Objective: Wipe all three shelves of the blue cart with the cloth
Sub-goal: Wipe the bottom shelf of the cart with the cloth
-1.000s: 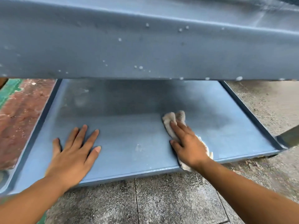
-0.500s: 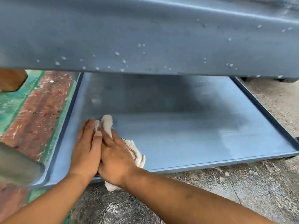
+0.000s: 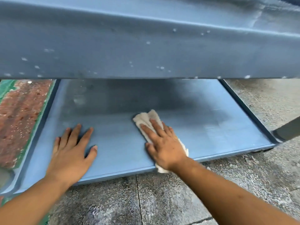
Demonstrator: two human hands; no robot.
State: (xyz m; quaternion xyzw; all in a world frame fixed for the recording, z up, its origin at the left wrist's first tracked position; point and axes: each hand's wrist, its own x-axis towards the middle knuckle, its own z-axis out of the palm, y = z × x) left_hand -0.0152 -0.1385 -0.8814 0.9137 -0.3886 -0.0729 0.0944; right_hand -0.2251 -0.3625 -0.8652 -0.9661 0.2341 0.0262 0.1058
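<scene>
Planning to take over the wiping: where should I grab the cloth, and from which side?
Probably the loose near end of the cloth, which hangs over the front lip of the bottom shelf. Come from the front, low: the upper shelf overhangs, and the right hand presses the rest flat.

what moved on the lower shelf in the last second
The right hand swept the cloth left across the lower shelf until it met the left hand, then swept it back right to mid-shelf. The left hand stayed pressed flat near the shelf's left front, and the cloth stayed under the right hand's flat fingers.
</scene>
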